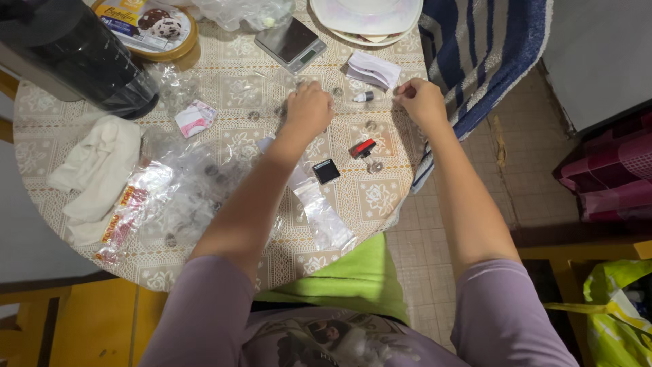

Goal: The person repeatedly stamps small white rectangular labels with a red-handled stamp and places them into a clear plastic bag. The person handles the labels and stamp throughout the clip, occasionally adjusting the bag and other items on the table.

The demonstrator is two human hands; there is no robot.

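My left hand [309,109] rests knuckles-up on the round table [380,197], fingers curled; whether anything is in it is hidden. My right hand [421,100] sits near the table's right edge with fingertips pinched together on something too small to make out. Between the two hands lies a tiny white vial [363,97] and a folded white paper [372,69]. Nearer to me are a small red and black object [363,148], a small black square [326,171] and several small round pieces scattered on the patterned tablecloth.
A small digital scale [291,43] and a white plate [367,17] stand at the far side. A dark jug [75,54], an ice cream tub [146,26], a white cloth [98,173] and crumpled clear plastic bags [176,190] fill the left. A striped towel [482,54] hangs at right.
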